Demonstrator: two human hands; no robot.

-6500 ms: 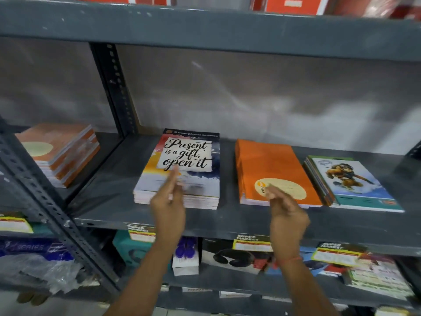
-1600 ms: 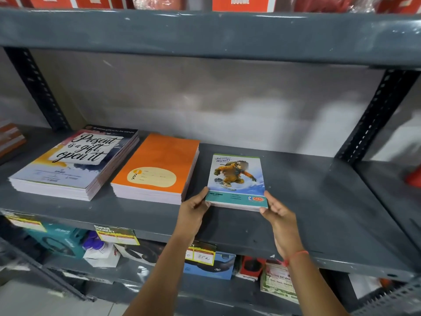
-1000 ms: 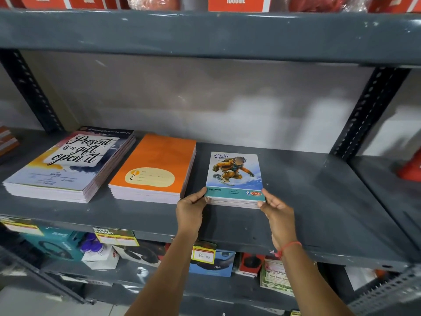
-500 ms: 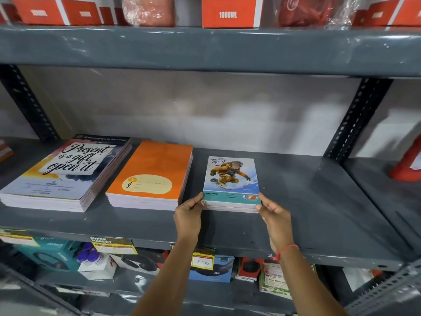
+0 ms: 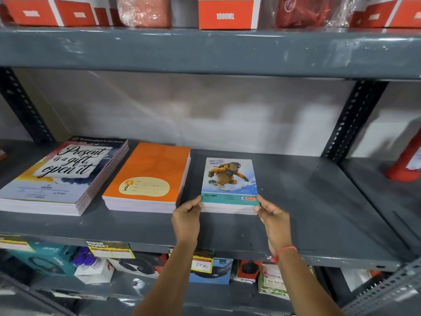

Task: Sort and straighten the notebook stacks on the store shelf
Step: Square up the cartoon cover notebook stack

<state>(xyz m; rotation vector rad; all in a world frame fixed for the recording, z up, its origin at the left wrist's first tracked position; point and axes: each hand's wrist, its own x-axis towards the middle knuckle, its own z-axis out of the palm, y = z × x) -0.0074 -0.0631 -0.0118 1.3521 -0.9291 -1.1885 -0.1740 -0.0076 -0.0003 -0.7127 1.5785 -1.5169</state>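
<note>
Grey shelf [image 5: 296,224] across mid-frame; lettered stack [image 5: 61,176] left, orange stack [image 5: 148,176] beside it. Centre: small snowboarder stack [image 5: 229,179], gripped at near corners by left hand [image 5: 185,218] and right hand [image 5: 272,216]. Squaring step, seemingly; next, probably release once aligned.

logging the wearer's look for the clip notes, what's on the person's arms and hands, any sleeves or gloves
Both forearms are bare, with no sleeves in view, and there are no gloves on the left hand or the right hand. The only thing worn is a thin red thread bracelet around the right wrist. No rings or watch show.
</note>
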